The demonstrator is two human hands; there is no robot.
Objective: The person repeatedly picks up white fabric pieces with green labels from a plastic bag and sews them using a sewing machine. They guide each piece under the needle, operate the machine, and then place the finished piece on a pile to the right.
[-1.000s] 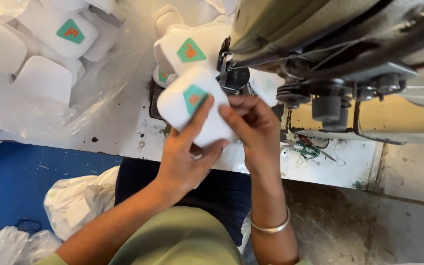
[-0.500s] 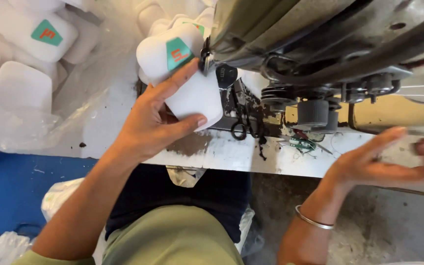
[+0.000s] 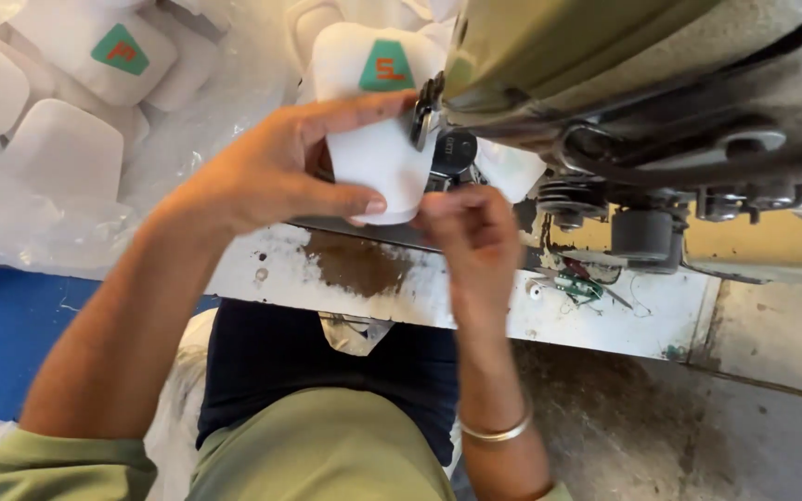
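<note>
My left hand [image 3: 266, 176] grips a white padded piece [image 3: 373, 153] with a green triangular patch, thumb across its lower edge. It holds the piece up against the needle area of an olive sewing machine [image 3: 624, 83]. My right hand [image 3: 471, 232], a metal bangle [image 3: 498, 431] on its wrist, has its fingers curled. They pinch the piece's lower right corner beside the presser foot [image 3: 424, 116]. The part of the piece under the machine head is hidden.
A clear plastic bag [image 3: 141, 162] with several more white padded pieces lies at the left on the worn white table [image 3: 373, 278]. Thread scraps lie near the table edge at right. Blue floor shows lower left, grey concrete lower right.
My right hand has come back from far right to the piece's lower corner. My left hand kept its hold and pushed the piece closer under the machine head.
</note>
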